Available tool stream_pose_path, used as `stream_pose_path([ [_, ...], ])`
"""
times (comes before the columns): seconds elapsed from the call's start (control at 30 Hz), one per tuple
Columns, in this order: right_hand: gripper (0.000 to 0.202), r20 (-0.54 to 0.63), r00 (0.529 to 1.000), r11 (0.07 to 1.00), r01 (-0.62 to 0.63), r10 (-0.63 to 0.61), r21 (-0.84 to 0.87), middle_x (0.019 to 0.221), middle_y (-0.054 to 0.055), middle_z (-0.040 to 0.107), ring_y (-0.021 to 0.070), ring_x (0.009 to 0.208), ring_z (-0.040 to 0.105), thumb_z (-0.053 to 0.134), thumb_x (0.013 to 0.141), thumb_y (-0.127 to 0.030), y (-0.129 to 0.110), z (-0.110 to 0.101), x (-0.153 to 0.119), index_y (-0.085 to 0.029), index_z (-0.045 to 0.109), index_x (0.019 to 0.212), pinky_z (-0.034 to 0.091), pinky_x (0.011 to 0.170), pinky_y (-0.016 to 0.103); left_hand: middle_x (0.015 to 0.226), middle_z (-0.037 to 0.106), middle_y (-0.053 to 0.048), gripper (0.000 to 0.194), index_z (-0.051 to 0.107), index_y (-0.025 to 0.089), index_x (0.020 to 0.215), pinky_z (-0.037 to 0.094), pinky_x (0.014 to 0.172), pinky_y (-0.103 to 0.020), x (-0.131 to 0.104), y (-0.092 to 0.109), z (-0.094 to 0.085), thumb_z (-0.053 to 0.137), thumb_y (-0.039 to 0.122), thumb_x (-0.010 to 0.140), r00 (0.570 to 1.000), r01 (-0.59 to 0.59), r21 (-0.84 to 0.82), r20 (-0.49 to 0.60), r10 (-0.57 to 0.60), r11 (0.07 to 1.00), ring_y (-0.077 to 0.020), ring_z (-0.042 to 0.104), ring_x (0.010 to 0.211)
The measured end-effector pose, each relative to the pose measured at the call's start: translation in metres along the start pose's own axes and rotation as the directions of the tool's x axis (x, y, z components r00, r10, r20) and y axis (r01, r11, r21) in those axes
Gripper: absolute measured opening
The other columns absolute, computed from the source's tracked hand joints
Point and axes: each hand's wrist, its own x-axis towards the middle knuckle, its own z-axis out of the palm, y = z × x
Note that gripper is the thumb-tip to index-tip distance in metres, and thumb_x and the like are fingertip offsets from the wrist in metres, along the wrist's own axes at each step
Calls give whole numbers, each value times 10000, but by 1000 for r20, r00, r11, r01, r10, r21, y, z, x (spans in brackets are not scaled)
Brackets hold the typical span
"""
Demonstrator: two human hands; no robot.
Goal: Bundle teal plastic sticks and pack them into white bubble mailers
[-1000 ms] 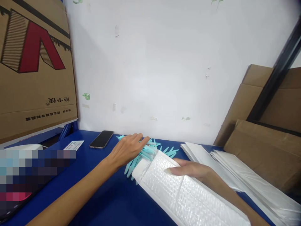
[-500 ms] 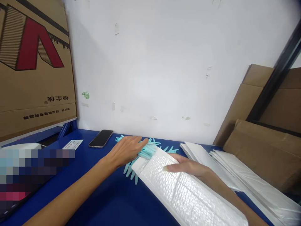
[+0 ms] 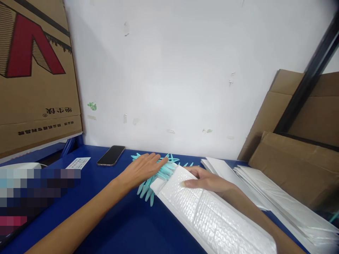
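Note:
A white bubble mailer (image 3: 209,211) slants across the front of the blue table, its mouth pointing to the upper left. My right hand (image 3: 205,180) grips its upper right edge, thumb on top and fingers underneath. At the mouth, my left hand (image 3: 145,167) is palm down over a bunch of thin, tapered teal sticks (image 3: 165,171), fingers bent over them. The right ends of the bunch reach the mailer's opening. More teal sticks lie spread on the table under and behind both hands. My left palm and thumb are hidden, and I cannot tell the sticks' exact kind.
A phone (image 3: 111,155) and a printed card (image 3: 78,162) lie at the left on the blue table (image 3: 113,215). White mailers (image 3: 280,201) are stacked on the right, beside brown cardboard (image 3: 293,165). A large carton (image 3: 39,95) stands at left; a white wall (image 3: 164,70) closes the back.
The view has shifted slightly. My left fingers look a little flatter and more spread over the teal sticks. My right hand still grips the mailer, with more of its fingers showing.

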Motion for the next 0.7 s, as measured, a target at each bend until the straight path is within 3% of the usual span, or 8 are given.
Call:
stream_pose_path([
  [0.23, 520, 131, 989, 995, 64, -73, 71, 1035, 68, 682, 147, 861, 643, 730, 832, -411, 6, -2, 3, -171, 610, 1278, 492, 742, 234, 1027, 610, -80, 520, 411, 201, 1362, 426, 765, -331, 1, -6, -3, 449, -6, 886, 997, -21, 119, -71, 29, 993, -219, 558, 901],
  [0.5, 406, 175, 980, 996, 88, -90, 16, 996, 48, 659, 159, 872, 620, 716, 855, -357, 7, -2, 6, -170, 639, 1207, 478, 760, 266, 979, 591, -69, 465, 446, 196, 1331, 409, 725, -345, 4, -2, -1, 415, 4, 909, 988, -48, 222, -131, 79, 974, -216, 545, 843],
  [0.7, 315, 132, 987, 994, 97, -90, -44, 998, 45, 660, 160, 848, 615, 703, 861, -377, 6, 3, 8, -175, 658, 1099, 469, 733, 270, 959, 585, -59, 475, 453, 194, 1341, 398, 720, -349, 5, 1, 2, 429, 3, 906, 988, -53, 216, -129, 82, 975, -214, 543, 824],
])
